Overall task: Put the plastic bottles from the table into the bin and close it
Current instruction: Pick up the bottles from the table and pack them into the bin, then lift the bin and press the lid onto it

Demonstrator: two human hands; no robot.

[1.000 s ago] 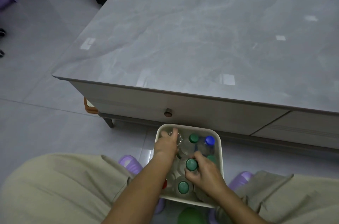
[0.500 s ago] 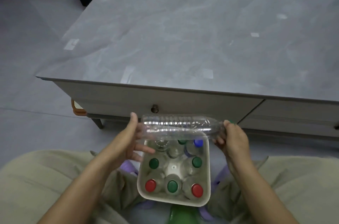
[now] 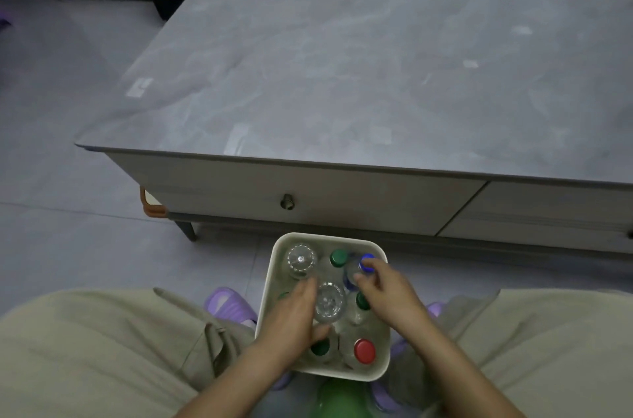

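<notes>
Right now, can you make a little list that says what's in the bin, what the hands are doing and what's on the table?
bin: white, open, on the floor in front of the table
inside: clear plastic bottles standing upright, packed close
inverted bottle: bottom up, in the middle
caps seen: green cap, blue cap, red cap
left hand: against the inverted bottle
right hand: fingers at the blue-capped bottle
table: grey top, no bottles seen
lid: not identifiable
</notes>
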